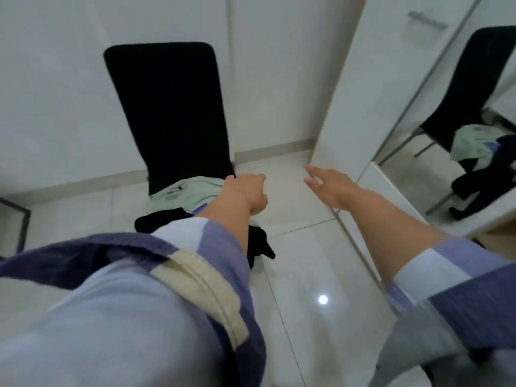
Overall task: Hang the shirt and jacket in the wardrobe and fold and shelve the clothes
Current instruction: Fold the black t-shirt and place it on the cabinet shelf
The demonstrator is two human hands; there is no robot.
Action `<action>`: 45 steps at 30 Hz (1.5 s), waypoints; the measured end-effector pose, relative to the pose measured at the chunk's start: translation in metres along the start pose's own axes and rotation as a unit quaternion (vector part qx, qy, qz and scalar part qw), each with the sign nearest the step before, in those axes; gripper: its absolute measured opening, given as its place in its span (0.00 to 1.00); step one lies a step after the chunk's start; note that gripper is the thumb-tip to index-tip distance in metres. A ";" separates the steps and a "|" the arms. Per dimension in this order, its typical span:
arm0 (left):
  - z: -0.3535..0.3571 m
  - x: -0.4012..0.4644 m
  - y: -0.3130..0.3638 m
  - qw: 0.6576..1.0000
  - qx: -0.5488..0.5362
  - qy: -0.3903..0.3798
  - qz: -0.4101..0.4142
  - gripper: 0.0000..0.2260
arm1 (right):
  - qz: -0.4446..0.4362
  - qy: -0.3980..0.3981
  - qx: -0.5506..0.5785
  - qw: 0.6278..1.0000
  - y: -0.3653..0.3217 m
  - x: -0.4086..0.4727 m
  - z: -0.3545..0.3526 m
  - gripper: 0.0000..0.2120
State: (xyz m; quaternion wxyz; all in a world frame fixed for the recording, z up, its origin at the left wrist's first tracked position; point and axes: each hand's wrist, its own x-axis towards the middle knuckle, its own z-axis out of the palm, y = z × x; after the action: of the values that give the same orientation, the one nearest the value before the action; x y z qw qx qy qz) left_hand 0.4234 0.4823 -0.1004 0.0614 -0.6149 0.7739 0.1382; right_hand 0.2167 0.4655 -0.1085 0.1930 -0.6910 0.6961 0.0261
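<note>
A pile of clothes lies on the seat of a black high-backed chair: a pale green shirt on top, a black garment under it that hangs off the seat's front, and a sliver of blue cloth between them. My left hand hovers over the right side of the pile with its fingers curled, and whether it touches the green shirt I cannot tell. My right hand is stretched out open to the right of the chair, fingers apart, close to the edge of the white wardrobe door.
The wardrobe door stands open at the right with a mirror that reflects the chair and the pile. White walls rise behind the chair. Glossy pale floor tiles lie below my arms. A dark metal frame shows at the left edge.
</note>
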 end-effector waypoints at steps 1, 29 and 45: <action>0.003 -0.005 -0.025 1.000 -0.011 -0.007 -0.022 0.24 | -0.027 0.003 -0.004 1.000 -0.021 0.010 0.009 0.25; 0.206 0.116 -0.334 0.959 -0.116 -0.173 -0.192 0.30 | -0.152 -0.181 -0.035 0.971 -0.233 0.232 0.294 0.29; 0.232 0.150 -0.332 0.979 0.025 -0.118 -0.166 0.15 | -0.124 -0.213 0.022 0.969 -0.221 0.250 0.325 0.15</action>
State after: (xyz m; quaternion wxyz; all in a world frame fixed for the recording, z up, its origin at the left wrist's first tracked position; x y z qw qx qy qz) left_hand 0.6925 0.3410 -0.4077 0.1901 -0.7123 0.6518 0.1780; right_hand 0.5147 0.3163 -0.4343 0.3537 -0.7460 0.5484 0.1330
